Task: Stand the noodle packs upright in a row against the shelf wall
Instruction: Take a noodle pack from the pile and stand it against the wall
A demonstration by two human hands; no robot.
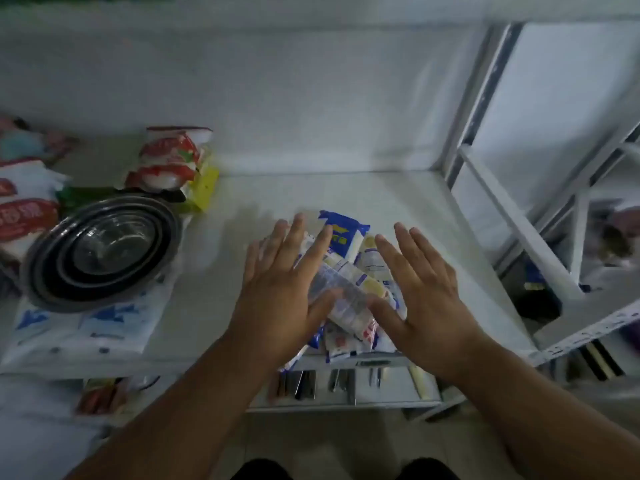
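Head view, noodle packs (349, 289) lying flat, long axes diagonal, left hand (280, 289) and right hand (426, 292) spread apart

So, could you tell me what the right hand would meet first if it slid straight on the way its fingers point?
Probably bare white shelf, then the white back wall; depth is unclear.
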